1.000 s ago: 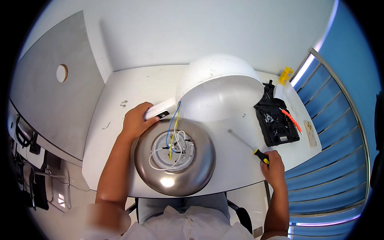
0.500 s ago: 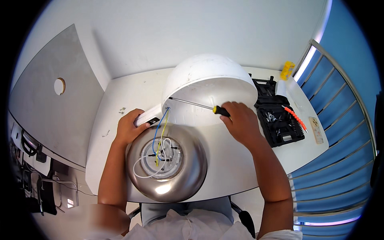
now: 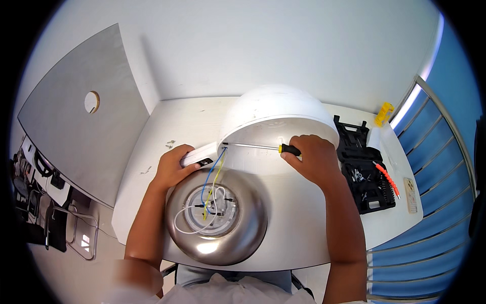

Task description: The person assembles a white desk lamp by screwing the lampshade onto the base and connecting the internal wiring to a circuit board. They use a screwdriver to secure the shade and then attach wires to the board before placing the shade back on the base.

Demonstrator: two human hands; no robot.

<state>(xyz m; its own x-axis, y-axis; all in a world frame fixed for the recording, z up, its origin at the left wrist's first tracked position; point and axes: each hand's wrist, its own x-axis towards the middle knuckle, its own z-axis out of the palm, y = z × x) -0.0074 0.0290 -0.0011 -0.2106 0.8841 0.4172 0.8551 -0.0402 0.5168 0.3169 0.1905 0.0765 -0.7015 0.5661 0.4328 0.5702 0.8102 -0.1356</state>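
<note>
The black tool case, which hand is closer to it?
Right. The right hand, holding the screwdriver, is just left of the black tool case; the left hand is farther left, holding the white bar.

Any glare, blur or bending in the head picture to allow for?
Head view: bright glare low on the metal dome; a blurred patch lower left, over the left arm; railing bowed toward the rim; black corners; screwdriver reasonably sharp.

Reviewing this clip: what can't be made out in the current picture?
Handle end of the screwdriver: head view, hidden by the right hand.
What its tip touches: head view, too small.
Outer end of the white bar: head view, hidden by the left hand.
Silvery pieces in the black case: head view, too small to identify.
</note>
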